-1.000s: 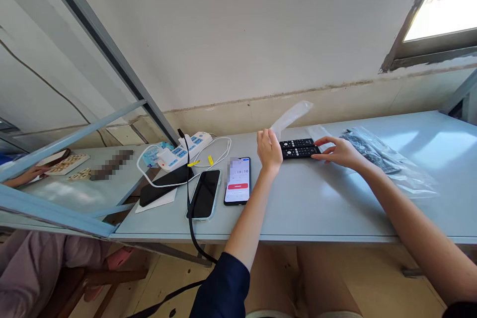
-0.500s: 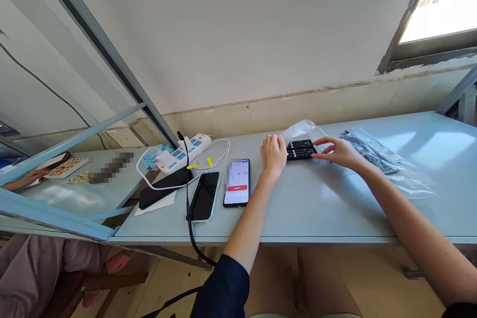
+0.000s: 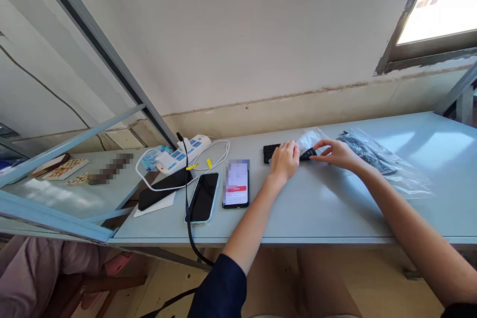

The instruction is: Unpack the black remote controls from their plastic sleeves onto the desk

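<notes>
black remote [image 3: 270, 153], pale blue desk [image 3: 316, 208], white power strip [image 3: 198, 145], navy sleeve [image 3: 221, 285]

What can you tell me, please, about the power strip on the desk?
The power strip is white and looks like plastic, with blue socket faces. It lies slanted on the desk near the wall, sockets up, beside a blue packet. A black cable crosses over it, and a white cable loops nearby.

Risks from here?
1. Clear plastic bunched by the black remotes, between the left hand and right hand, might catch or slide under the fingers.
2. The left forearm passes close to the lit phone and might bump it.
3. The black cable hangs over the front of the table; a snag could tug it.
</notes>
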Demonstrator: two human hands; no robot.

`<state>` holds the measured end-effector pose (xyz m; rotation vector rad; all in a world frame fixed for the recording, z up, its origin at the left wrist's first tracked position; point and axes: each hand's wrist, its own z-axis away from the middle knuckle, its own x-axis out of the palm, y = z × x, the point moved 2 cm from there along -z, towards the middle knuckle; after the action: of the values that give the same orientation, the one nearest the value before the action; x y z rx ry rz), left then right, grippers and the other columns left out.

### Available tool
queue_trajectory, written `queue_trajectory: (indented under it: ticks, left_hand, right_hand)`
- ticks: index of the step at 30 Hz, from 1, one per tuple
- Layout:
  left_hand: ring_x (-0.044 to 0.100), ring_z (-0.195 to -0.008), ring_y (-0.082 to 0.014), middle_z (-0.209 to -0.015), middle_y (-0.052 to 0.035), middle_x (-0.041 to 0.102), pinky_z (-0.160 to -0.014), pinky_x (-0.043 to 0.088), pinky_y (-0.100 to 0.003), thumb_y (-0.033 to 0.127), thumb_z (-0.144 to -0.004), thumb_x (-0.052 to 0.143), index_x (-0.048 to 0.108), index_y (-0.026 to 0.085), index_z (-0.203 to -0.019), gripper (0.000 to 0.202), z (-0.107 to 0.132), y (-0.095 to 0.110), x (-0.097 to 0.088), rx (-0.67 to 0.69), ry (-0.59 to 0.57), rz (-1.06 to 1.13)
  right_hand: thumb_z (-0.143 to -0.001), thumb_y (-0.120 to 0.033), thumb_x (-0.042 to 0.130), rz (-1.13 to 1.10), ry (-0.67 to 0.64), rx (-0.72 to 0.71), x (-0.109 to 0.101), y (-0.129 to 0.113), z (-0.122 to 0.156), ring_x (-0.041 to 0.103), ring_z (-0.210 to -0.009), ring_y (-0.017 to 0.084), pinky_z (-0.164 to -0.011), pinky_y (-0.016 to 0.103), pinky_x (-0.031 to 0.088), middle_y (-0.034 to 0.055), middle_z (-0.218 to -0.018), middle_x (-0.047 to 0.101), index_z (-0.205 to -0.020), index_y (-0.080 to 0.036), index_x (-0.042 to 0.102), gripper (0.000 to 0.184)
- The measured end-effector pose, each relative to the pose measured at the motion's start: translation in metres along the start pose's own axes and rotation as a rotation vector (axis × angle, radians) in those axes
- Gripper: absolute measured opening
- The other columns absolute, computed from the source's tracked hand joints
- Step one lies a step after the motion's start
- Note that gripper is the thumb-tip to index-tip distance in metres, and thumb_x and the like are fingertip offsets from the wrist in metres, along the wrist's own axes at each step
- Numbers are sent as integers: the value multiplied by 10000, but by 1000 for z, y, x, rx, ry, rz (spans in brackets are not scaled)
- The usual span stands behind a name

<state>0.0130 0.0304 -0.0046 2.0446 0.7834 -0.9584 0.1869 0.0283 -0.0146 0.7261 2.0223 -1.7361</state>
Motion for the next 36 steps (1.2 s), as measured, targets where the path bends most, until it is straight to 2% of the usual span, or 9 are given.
queue_trajectory:
  ticks: [4, 9, 13, 16, 19, 23, 28, 31, 36]
  left_hand:
    - [617, -920, -207, -891, -67, 671, -774, 428, -283, 226, -954, 364, 566, 211, -859, 224, 3, 6, 5, 34, -33, 4]
    - [617, -889, -213, -854, -67, 656, -755, 428, -292, 217, -943, 362, 540, 218, -804, 225, 4, 6, 3, 46, 28, 7]
    - [597, -908, -211, -904, -67, 642, -778, 424, -296, 177, -888, 419, 540, 216, -817, 146, 3, 6, -8, 35, 51, -5]
    - [588, -913, -210, -931, -54, 632, -796, 416, -305, 132, -822, 476, 541, 225, -830, 113, 3, 6, -13, 26, 25, -24]
    - [582, -940, -208, -955, -48, 629, -816, 403, -310, 84, -792, 485, 546, 225, -843, 162, 2, 7, -14, 31, -21, -57]
    - [578, -969, -195, -952, -42, 634, -830, 395, -310, 26, -809, 438, 562, 225, -872, 243, 3, 6, -11, 83, -13, -79]
    - [584, -917, -191, -896, -27, 635, -801, 408, -311, 45, -797, 476, 562, 228, -855, 210, 2, -5, -8, 116, 170, -73]
    - [585, -909, -202, -887, -26, 625, -831, 413, -332, 75, -765, 519, 557, 227, -863, 184, 0, -14, -7, 77, 321, -56]
    - [559, -1055, -257, -1054, -91, 607, -912, 412, -409, 132, -738, 550, 522, 190, -1082, 350, -1, -29, -5, -135, 560, 17]
  right_hand:
    - [-459, -562, 755, 50, -15, -33, 0, 1, -1, 532, -453, 166, -500, 310, 422, -38, -434, 558, -650, -239, 592, 410]
    - [-459, -577, 758, 30, 44, -42, -3, 4, -2, 561, -499, 182, -509, 320, 439, -24, -513, 576, -649, -244, 549, 437]
    - [-578, -554, 709, -6, 296, -117, -13, 0, -2, 621, -673, 206, -562, 336, 481, 44, -848, 656, -765, -242, 564, 391]
    - [-776, -480, 550, -17, 528, -170, -22, -8, 3, 617, -833, 230, -617, 358, 504, 84, -1025, 626, -941, -247, 589, 288]
    - [-855, -397, 464, 68, 651, -310, -23, -20, 11, 559, -1028, 272, -752, 413, 504, 117, -1128, 573, -1014, -252, 624, 268]
    - [-867, -393, 498, 351, 597, -571, -4, -37, 20, 506, -1146, 287, -953, 458, 404, 103, -1209, 572, -1012, -270, 680, 263]
    - [-874, -424, 529, 489, 381, -745, 14, -35, 14, 579, -1077, 245, -910, 397, 420, 71, -1125, 670, -829, -261, 711, 248]
    - [-871, -459, 525, 401, 376, -631, 5, -27, 7, 656, -833, 198, -776, 325, 463, 45, -872, 727, -723, -252, 696, 307]
    - [-767, -527, 610, 210, 631, -132, -24, -17, 4, 661, -632, 204, -591, 278, 442, 11, -646, 708, -785, -257, 717, 291]
